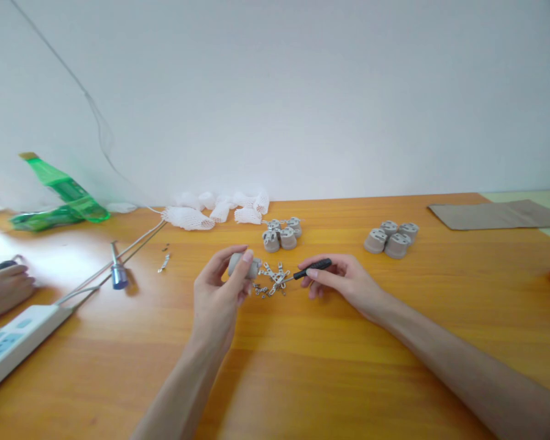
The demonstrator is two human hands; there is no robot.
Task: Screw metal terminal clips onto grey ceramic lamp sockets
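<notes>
Mid-table, on the orange-brown wood [302, 366]: your left hand [220, 282] pinches a grey socket [236, 265] between thumb and fingers, tipped on its side, slotted end turned right. Your right hand [341, 275] pinches the black handle of a screwdriver [315, 268], shaft pointing left and a little down. Below and between the hands: a loose heap of metal strips [279, 280], with small screws [259, 289] scattered at its near left edge. Shaft end reaches the heap in view; cannot tell whether it touches. Further back, one cluster of sockets [288, 239], metal strips on at least one; to the right, well apart, a second cluster [397, 245], slotted faces up. Far left, another person's hand [7, 290], beyond the power strip [25, 333].

Step in hand, as I judge it: tool work among the small parts, socket held ready, driver not set against it. Next move seems to call for a firm left pinch, a steady slotted face, and careful tip control so the loose screws stay put.
</notes>
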